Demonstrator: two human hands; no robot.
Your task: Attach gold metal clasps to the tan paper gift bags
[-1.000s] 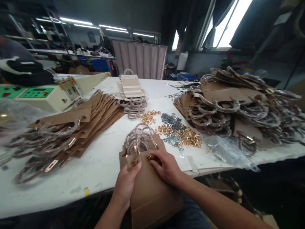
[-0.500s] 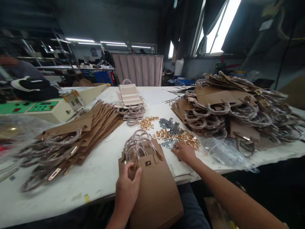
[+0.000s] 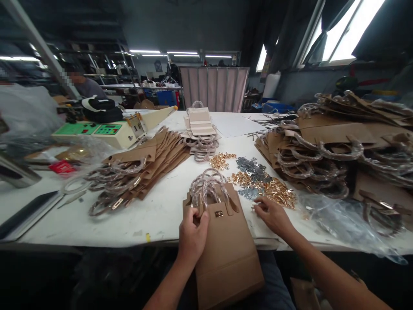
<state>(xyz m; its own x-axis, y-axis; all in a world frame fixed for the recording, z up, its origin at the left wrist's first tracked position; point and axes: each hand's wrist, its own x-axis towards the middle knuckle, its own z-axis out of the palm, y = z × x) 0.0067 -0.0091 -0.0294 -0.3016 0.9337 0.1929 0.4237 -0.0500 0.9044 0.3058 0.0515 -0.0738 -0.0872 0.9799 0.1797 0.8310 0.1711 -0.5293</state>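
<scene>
A brown paper-like bag (image 3: 229,245) with wrapped handles (image 3: 206,187) and a small gold clasp (image 3: 219,213) lies at the table's front edge. My left hand (image 3: 192,234) grips its top left corner, fingers closed on it. My right hand (image 3: 272,215) rests on the table just right of the bag, fingertips pinched together beside the pile of gold and silver metal fittings (image 3: 261,183). What the fingers pinch is too small to make out.
Fanned stacks of brown bags lie at left (image 3: 142,168) and a big heap at right (image 3: 342,142). A cream bag stack (image 3: 200,125) sits at the back, a green-panelled machine (image 3: 106,131) far left, clear plastic wrap (image 3: 345,219) at right. A person (image 3: 82,84) is beyond the table.
My right hand left the bag's clasp, reached to the metal fittings, then drew back slightly toward the bag. My left hand kept hold of the bag. The view shifted left.
</scene>
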